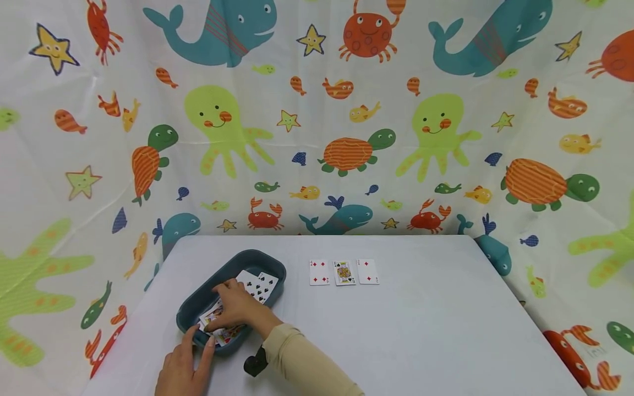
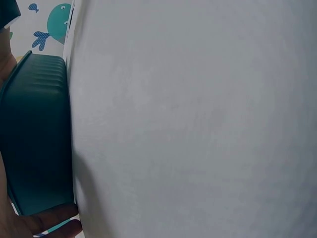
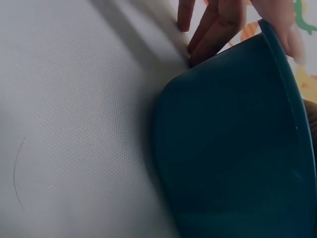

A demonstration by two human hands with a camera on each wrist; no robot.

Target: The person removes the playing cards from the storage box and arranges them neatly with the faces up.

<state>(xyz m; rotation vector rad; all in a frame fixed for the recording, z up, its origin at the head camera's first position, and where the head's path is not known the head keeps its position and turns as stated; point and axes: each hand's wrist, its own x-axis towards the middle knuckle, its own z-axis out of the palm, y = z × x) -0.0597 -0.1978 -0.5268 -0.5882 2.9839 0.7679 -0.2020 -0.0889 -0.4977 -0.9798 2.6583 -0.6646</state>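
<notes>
A dark teal plastic tub (image 1: 230, 258) with loose playing cards in it stands on the left of the table. My right hand (image 1: 238, 305) reaches over its near side, thumb and fingers spread over the face cards (image 1: 230, 334) at the left end. Part of those cards is hidden under the palm. Beyond the fingers lie a spade card (image 1: 268, 283) and a club card, overlapping. My left hand (image 1: 183, 368) is at the near left corner, thumb and index finger against the rim. In the left wrist view, straight fingers (image 2: 54, 215) extend beside the tub's wall (image 2: 39, 129).
Three face-up cards form a row right of the tub: a four of diamonds (image 1: 319, 273), a face card (image 1: 344, 273) and a two of diamonds (image 1: 368, 271). A black wrist device (image 1: 256, 361) sits under the right sleeve. A sea-animal curtain (image 1: 292, 187) borders the white table (image 1: 436, 324).
</notes>
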